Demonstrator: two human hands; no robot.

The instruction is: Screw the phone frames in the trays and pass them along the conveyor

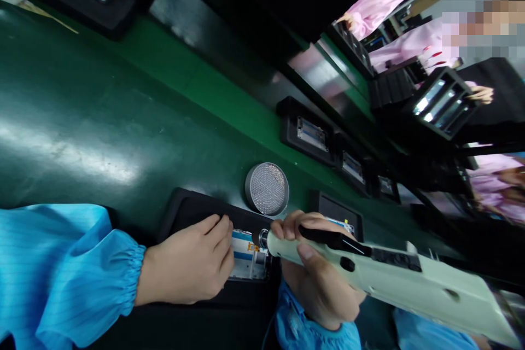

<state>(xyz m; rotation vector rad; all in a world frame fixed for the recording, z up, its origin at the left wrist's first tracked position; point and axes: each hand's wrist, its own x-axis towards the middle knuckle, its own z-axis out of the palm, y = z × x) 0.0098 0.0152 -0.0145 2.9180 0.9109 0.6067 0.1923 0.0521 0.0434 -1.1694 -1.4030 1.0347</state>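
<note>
Driver (385, 276) sits clasped in the right hand (324, 281), tip at the frame (245, 269), near the tray's (182, 210) right edge. Left hand (191, 262) covers the frame's left end; whether its grip is closed cannot be told. Frame likely light, stiff, fragile: hold by rims.

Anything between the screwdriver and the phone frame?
Nothing visible. The right hand holds the screwdriver, its nose at one end of the phone frame; contact is unclear. The left hand covers the other end; the round dish lies beyond the frame.

Pale glare on the green tabletop (164, 126) (blur toward far right).
</note>
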